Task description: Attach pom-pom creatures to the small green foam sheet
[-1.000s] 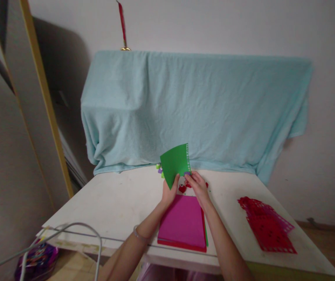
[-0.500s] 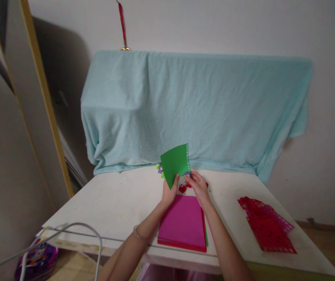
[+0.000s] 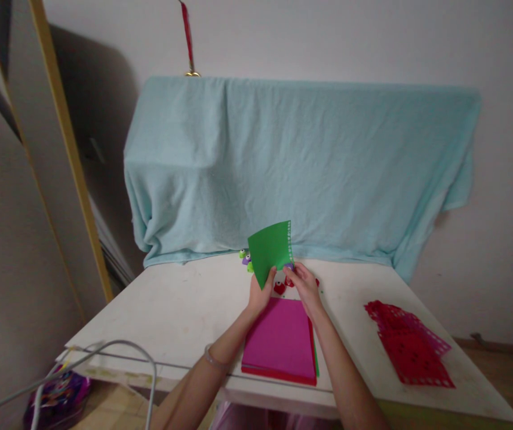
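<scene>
left hand (image 3: 260, 294): grips the green sheet (image 3: 269, 251) at its low corner, thumb on the front face
right hand (image 3: 303, 283): fingers closed on a small purple tool (image 3: 288, 267), set against the sheet's right edge near the bottom; tool too small to make out in detail
green sheet: held upright and tilted over the far middle of the table (image 3: 175, 310), above the far end of the pink stack (image 3: 279, 339)
sheet edges: right edge carries a row of small punched holes from top to near the tool; top and left edges are plain
pink stack: flat at the near middle, near edge just short of the table's near edge; red and green layers show beneath it
red pieces (image 3: 278, 289): on the table just under the hands, partly hidden
small green and purple bits (image 3: 244, 257): just left of the sheet, at the far edge
red punched sheets (image 3: 411, 346): near right, well apart from the hands
blue cloth (image 3: 301, 161): hangs along the table's far edge, just behind the sheet
open room: bare tabletop left of the stack, and a bare strip between stack and red punched sheets
cable (image 3: 117, 352): loops over the near left corner
</scene>
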Motion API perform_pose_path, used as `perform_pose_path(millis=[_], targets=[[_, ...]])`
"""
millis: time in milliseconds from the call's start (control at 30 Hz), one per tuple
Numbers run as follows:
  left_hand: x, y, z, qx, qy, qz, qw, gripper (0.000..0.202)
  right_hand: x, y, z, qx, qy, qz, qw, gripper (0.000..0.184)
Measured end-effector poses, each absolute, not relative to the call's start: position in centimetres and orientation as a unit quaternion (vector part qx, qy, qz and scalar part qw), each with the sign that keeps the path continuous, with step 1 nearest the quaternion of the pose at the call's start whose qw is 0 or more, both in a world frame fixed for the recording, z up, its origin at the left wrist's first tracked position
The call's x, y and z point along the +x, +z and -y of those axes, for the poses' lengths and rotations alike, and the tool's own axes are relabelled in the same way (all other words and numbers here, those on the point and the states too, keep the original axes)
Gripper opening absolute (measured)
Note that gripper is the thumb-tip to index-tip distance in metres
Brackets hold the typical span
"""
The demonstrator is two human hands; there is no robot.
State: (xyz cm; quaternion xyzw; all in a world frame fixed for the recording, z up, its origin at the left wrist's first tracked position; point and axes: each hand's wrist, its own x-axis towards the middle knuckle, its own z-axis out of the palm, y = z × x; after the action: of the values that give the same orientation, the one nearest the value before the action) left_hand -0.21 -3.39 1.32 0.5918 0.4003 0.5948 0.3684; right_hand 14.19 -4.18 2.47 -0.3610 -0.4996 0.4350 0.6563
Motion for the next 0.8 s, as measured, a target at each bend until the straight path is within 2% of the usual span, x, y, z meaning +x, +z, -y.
perform_pose_path(millis=[433,800], targets=[[0.13,0.79,3.05,0.608,0.598,-0.382,0.356,0.043,14.52,2.55,4.33,-0.397,0.440,0.478,0.648,0.035],[0.39,0.61,3.20,0.609,0.575,-0.376,0.398,0.045,15.07,2.56,4.28,-0.427,0.438,0.452,0.649,0.038]])
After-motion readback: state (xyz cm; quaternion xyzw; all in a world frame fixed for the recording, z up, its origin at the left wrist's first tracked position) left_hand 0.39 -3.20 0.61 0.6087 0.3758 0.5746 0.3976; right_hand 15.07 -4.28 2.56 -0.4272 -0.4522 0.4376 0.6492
